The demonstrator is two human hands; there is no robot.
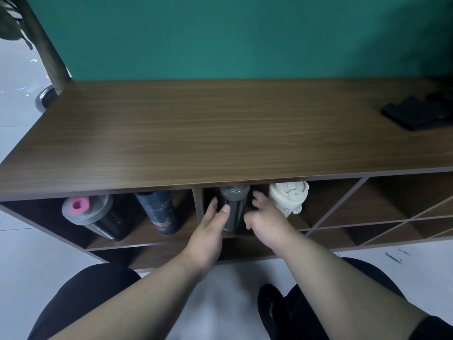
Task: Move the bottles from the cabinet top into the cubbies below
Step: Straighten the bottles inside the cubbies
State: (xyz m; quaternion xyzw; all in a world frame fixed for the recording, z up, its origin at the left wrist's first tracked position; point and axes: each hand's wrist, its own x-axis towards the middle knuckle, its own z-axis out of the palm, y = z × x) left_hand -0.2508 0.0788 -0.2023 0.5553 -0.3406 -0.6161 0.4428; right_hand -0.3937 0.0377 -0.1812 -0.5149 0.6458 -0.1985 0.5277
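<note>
Seating grey bottle [232, 207] in cubby: left hand [208, 231] clasps it, right hand [267, 222] spread beside. Next: let go.

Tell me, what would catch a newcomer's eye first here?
Two bare hands, left hand and right hand, meet around a dark grey bottle in the middle cubby under the wooden cabinet top. Beside it stands a cream cup; the left cubby holds a pink-capped bottle.
</note>
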